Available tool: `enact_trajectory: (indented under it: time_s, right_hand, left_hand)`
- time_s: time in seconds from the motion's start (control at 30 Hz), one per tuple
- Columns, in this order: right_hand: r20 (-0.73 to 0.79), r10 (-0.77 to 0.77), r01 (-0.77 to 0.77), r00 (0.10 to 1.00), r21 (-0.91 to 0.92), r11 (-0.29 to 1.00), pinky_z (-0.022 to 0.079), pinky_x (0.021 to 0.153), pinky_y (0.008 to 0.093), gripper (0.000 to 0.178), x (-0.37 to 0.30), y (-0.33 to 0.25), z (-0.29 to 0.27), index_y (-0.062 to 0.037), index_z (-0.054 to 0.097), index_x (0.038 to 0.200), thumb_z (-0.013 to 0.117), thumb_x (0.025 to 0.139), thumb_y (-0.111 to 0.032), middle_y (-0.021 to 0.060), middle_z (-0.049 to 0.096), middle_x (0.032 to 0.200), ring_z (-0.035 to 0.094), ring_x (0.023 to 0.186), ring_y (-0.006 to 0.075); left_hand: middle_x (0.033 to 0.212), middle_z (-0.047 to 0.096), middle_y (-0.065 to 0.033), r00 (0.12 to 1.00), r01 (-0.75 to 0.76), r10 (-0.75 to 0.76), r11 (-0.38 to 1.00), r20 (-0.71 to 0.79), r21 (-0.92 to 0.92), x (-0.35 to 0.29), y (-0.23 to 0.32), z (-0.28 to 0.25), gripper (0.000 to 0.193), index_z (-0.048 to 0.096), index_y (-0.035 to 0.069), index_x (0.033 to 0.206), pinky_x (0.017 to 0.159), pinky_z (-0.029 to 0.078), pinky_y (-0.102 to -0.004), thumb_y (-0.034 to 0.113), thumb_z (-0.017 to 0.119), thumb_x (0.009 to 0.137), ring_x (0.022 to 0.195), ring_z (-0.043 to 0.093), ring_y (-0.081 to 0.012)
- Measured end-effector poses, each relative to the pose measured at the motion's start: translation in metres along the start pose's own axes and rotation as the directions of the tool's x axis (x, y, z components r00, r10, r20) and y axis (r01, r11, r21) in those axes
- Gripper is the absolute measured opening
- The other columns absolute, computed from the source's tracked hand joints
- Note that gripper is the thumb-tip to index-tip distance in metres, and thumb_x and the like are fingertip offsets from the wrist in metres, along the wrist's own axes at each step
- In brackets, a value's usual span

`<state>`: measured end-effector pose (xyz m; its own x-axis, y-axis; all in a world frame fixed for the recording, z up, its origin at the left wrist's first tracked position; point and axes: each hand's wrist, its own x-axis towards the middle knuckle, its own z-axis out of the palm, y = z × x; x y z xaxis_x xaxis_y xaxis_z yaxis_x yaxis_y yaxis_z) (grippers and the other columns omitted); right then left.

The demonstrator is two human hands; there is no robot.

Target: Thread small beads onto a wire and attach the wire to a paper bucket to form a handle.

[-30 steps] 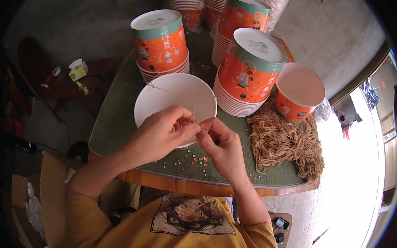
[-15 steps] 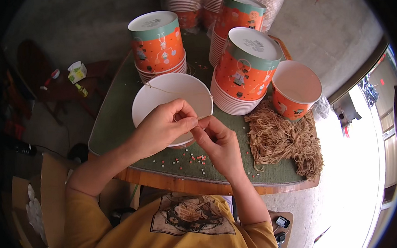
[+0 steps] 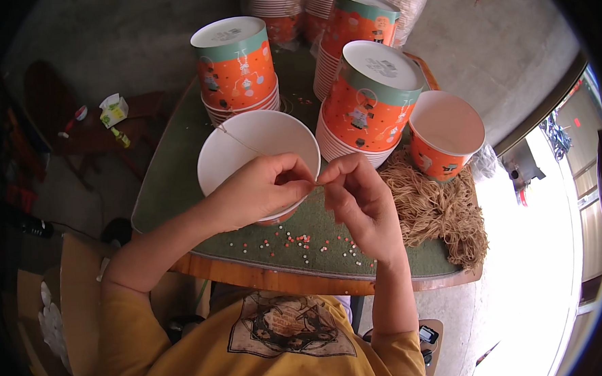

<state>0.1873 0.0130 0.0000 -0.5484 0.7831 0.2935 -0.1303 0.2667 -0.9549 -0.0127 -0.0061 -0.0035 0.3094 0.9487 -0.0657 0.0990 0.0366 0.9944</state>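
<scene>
My left hand [image 3: 264, 190] is closed in a pinch over the near side of an open paper tub [image 3: 234, 144] with a white inside. A thin tan string [image 3: 244, 144] runs from the tub's far rim down to these fingers. Close against them, the bent fingers of my right hand [image 3: 365, 208] are drawn together at the string's end; the bit between the fingertips is too small to make out clearly. Beneath my hands, small white and orange beads [image 3: 300, 241] lie scattered on the green mat [image 3: 215, 243].
Stacks of upside-down orange tubs stand at the back left [image 3: 237, 72] and back right [image 3: 371, 102]. Another upright tub [image 3: 448, 129] sits at the right, behind a heap of tan strings [image 3: 438, 211]. A cardboard box [image 3: 82, 301] is beside me at the left.
My right hand has moved right and turned, and its fingers have shifted along the string. The left hand has moved slightly right. The whole view has shifted a little.
</scene>
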Motion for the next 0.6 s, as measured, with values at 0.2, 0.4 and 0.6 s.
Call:
enact_trajectory:
  time_s: [0.2, 0.4, 0.6]
  right_hand:
    - [0.023, -0.055, 0.054, 0.998, 0.034, 0.998, 0.038, 0.065, 0.0186, 0.01, 0.02, 0.012, -0.008, -0.0041, 0.053, 0.104, 0.05, 0.095, -0.001, -0.0045, 0.048, 0.08, 0.044, 0.071, 0.0028]
    - [0.056, 0.177, -0.186, 0.983, 0.251, 0.95, 0.035, 0.063, 0.0182, 0.009, 0.022, 0.03, -0.018, -0.007, 0.054, 0.104, 0.049, 0.097, -0.006, -0.0053, 0.049, 0.079, 0.043, 0.069, 0.0021]
    - [0.024, -0.033, 0.027, 0.999, 0.229, 0.973, 0.044, 0.081, 0.0273, 0.01, 0.004, 0.04, -0.022, -0.0041, 0.055, 0.1, 0.052, 0.09, -0.004, 0.0017, 0.056, 0.09, 0.055, 0.088, 0.013]
  left_hand:
    - [0.078, 0.059, -0.0008, 0.996, -0.085, 0.083, 0.992, 0.03, 0.092, -0.005, 0.001, 0.003, 0.012, 0.06, -0.001, 0.095, 0.053, 0.043, -0.0227, 0.01, 0.06, 0.094, 0.062, 0.052, -0.0053]
    - [0.072, 0.057, 0.0007, 0.998, -0.05, 0.046, 0.993, 0.046, 0.106, -0.005, 0.005, 0.003, 0.013, 0.06, -0.002, 0.091, 0.049, 0.039, -0.0221, 0.011, 0.061, 0.094, 0.058, 0.049, -0.004]
    - [0.068, 0.053, 0.0023, 0.997, -0.057, 0.052, 0.995, 0.058, 0.087, -0.004, 0.003, 0.003, 0.014, 0.059, -0.001, 0.089, 0.046, 0.036, -0.0227, 0.012, 0.059, 0.095, 0.054, 0.045, -0.0036]
